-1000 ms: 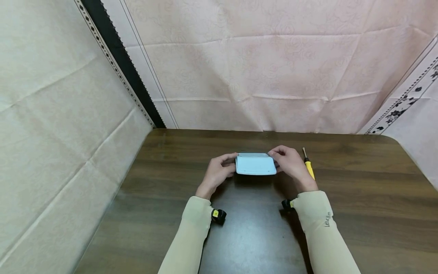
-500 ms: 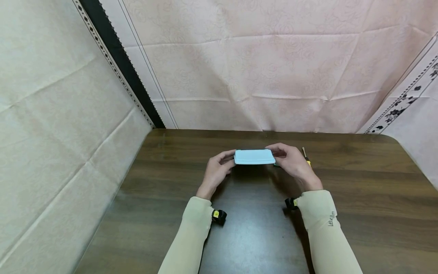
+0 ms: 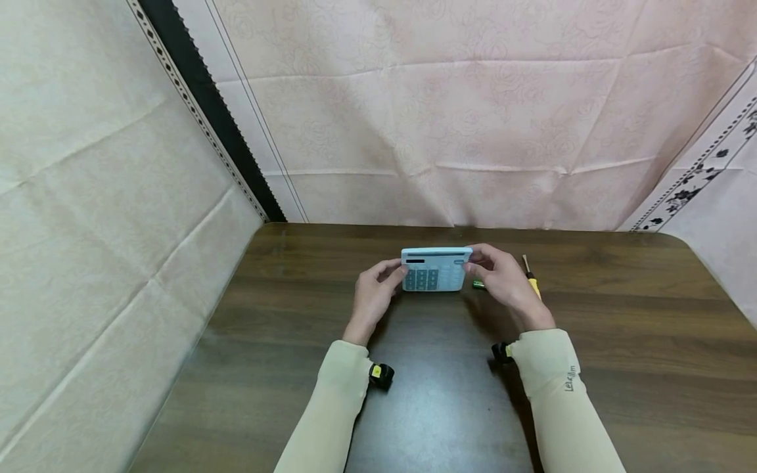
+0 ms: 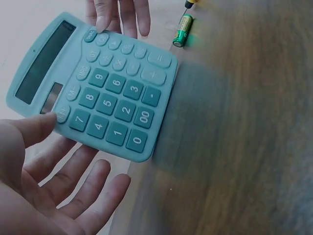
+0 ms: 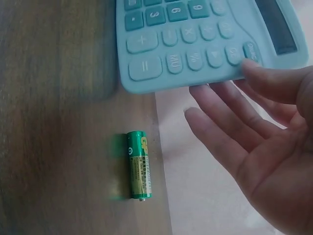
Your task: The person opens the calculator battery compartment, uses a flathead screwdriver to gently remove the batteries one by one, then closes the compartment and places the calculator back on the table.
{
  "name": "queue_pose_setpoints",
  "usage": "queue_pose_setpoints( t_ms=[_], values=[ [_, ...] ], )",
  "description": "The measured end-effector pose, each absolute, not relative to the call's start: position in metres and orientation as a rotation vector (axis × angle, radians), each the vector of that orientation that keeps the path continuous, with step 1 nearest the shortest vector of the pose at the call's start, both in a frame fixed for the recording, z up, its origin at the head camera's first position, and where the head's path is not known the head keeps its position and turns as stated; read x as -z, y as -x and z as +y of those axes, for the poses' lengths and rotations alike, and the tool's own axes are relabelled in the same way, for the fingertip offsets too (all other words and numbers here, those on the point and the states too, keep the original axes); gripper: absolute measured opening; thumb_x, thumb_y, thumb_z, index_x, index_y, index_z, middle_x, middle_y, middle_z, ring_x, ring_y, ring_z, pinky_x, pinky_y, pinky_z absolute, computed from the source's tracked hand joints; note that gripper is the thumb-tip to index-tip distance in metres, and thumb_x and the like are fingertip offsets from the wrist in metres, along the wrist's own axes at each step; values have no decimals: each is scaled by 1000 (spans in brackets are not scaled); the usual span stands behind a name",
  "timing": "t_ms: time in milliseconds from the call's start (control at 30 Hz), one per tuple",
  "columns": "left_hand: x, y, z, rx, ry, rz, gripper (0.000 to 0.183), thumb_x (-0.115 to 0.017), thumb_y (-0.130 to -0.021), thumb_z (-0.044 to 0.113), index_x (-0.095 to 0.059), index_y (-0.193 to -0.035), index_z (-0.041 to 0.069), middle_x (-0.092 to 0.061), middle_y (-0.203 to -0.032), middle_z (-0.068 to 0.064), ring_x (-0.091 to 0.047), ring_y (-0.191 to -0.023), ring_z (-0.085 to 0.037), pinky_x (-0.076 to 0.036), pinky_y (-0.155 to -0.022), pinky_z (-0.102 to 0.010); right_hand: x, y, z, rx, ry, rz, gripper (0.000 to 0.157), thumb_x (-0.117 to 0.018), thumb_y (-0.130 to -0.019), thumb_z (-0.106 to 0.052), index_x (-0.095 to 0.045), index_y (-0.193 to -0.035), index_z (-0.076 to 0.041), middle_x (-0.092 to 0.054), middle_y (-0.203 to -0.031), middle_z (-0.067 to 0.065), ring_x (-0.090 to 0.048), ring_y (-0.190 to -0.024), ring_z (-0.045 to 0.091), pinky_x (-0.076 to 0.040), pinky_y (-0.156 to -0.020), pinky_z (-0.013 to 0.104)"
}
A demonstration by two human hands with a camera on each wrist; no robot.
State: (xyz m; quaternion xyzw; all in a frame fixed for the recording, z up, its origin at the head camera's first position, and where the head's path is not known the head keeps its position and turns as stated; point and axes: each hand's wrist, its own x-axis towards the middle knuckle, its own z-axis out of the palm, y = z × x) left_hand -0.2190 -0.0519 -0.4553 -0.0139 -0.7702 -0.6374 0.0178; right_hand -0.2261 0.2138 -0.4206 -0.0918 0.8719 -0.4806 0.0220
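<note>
A light blue calculator is held up off the table between both hands, its keys and screen facing the person. My left hand pinches its left side; in the left wrist view, the thumb lies by a corner key and the fingers reach behind. The right hand pinches the opposite side, its thumb at a key below the screen. That screen looks dark, with no digits visible. On the table near my right hand lies a green battery, apart from the calculator.
A yellow-handled screwdriver lies just beyond the right hand, partly hidden by it. The brown wooden table ends at a back edge against a pale cloth. Another pale cloth hangs along the left.
The calculator has turned over in both hands, from its plain back, past its edge, to its key side. It has risen slightly, and the battery now shows beside the right hand.
</note>
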Motion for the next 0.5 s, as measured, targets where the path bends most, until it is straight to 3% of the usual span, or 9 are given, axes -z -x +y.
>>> queue_pose_setpoints(
  t_ms=[267, 500],
  values=[
    [457, 220, -49, 1918, 2, -2425, 29, -71, -105, 26, -76, -131, 15, -74, -121, -1, -67, -103, -18, -60, -87, -37, 423, 226, 210, 1598, 240, 2597, 31, -60, -110, -10, -57, -139, 1, -61, -129, 22, -64, -115, 37, -57, -98, 53],
    [460, 221, -48, 1909, -11, -2409, 32, -70, -105, 19, -73, -137, 16, -75, -115, -2, -68, -100, -18, -61, -84, -35, 428, 228, 204, 1619, 226, 2610, 39, -57, -109, -3, -48, -147, 1, -60, -130, 24, -64, -117, 39, -59, -95, 53]
  ],
)
